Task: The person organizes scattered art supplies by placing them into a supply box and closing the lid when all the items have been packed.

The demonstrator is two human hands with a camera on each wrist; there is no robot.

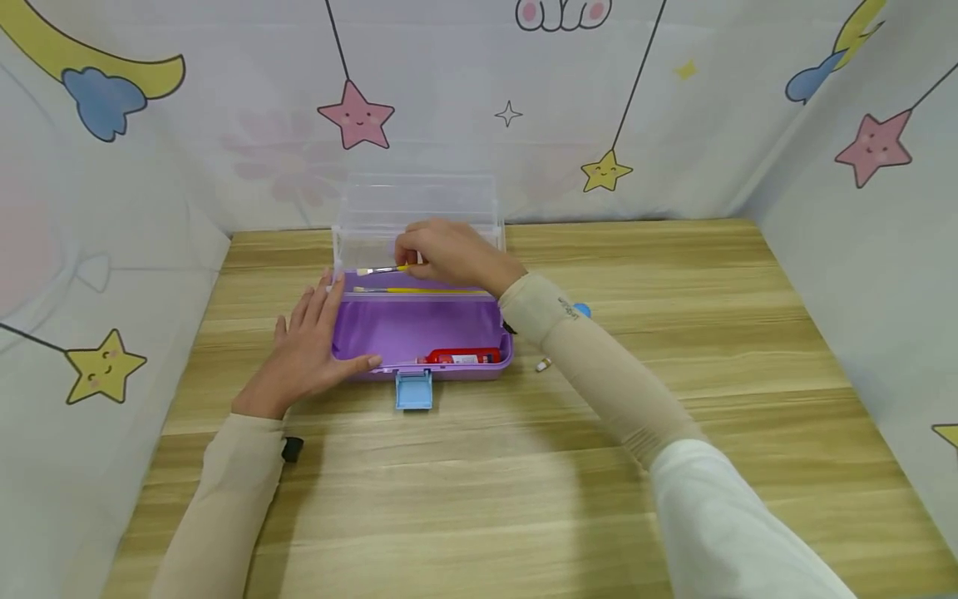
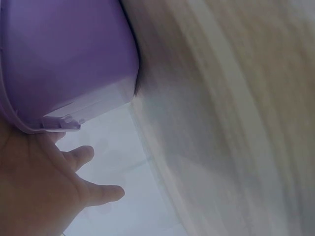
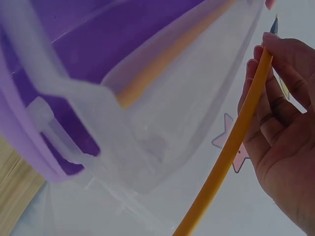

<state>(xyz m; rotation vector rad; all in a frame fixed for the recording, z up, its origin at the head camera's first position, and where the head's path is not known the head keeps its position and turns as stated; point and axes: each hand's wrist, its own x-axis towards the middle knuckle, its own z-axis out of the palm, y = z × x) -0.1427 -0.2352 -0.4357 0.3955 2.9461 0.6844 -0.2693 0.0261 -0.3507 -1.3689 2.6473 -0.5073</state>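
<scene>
A purple plastic box [image 1: 412,329] stands at the back of the table, its clear lid [image 1: 419,195] raised behind it. My left hand [image 1: 308,356] rests on the box's left end, fingers spread and thumb along the front rim. Over the rear of the box, my right hand [image 1: 452,252] pinches a yellow-handled paintbrush [image 3: 234,147] near its metal ferrule. A second yellow paintbrush [image 1: 427,290] lies in the translucent tray [image 3: 182,113] below that hand. Inside the box, a red bottle [image 1: 464,357] lies on its side by the front wall.
A light blue latch [image 1: 414,391] hangs open at the box's front. Right of the box, a round blue thing [image 1: 582,310] and a small white-tipped piece [image 1: 543,364] lie partly hidden by my right forearm. A patterned curtain [image 1: 449,125] borders the wooden table [image 1: 449,491].
</scene>
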